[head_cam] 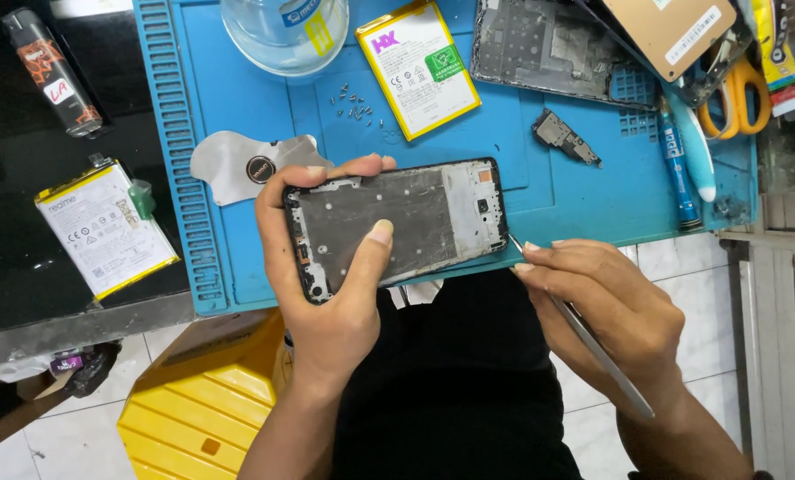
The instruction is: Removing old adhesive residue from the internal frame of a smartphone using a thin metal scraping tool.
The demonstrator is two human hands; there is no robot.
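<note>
My left hand (331,293) grips an opened phone frame (433,209), black-rimmed with a bare grey metal inside, thumb pressed on its middle. It hovers over the front edge of a blue work mat (237,107). My right hand (606,311) holds thin metal tweezers (593,342), their tip touching the frame's lower right corner.
On the mat lie a white-and-yellow battery (418,67), several tiny screws (355,105), a thin metal pry sheet (237,164), a small black part (564,138), another phone frame (548,44), a blue screwdriver (677,173) and orange scissors (739,93). A second battery (104,227) and a lighter (51,71) lie left. A yellow stool (202,400) stands below.
</note>
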